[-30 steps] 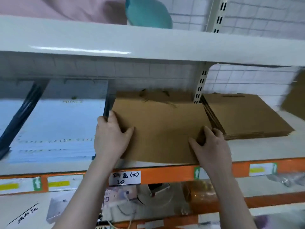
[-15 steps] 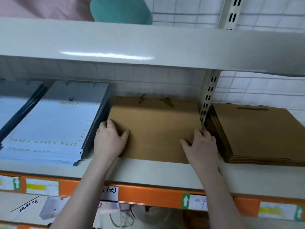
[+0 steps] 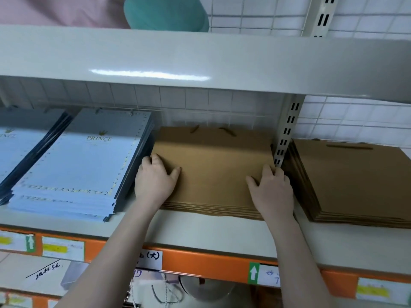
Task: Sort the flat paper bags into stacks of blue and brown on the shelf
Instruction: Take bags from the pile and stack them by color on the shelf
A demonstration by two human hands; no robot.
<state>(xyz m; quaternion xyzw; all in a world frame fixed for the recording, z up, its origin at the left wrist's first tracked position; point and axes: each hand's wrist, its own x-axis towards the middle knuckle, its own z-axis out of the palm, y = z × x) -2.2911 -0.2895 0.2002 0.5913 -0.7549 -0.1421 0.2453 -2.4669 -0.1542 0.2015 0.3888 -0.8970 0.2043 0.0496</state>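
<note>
Head view. Writing: "PRINCE" in gold under a small crown on top bag of the light-blue flat paper bag stack (image 3: 75, 167), lying L on the grey shelf board (image 3: 200, 230); same word partly cut off on a 2nd blue stack (image 3: 9, 150) at far L edge. Orange shelf front rail (image 3: 211, 263) carries white paper tags: handwritten "(大)" tag (image 3: 150, 258), green tag w/ white up-arrow (image 3: 254, 273); other scribbles too blurred to read.

Brown flat paper bag stack (image 3: 213, 170) sits mid-shelf, between blue stack and slotted cream upright post (image 3: 285, 134). Another brown stack (image 3: 355, 181) lies R of post.

Left hand (image 3: 155, 183) flat on stack's L near corner, fingers straight, thumb spread, gripping nothing. Right hand (image 3: 272, 190) pressing R near corner, fingers relaxed, no pinch.

Vs 0.5 s ago: hands and stack sit the same; stack looks squared. Vs 1 s ago: stack is further back on shelf, no longer at the front edge.
</note>
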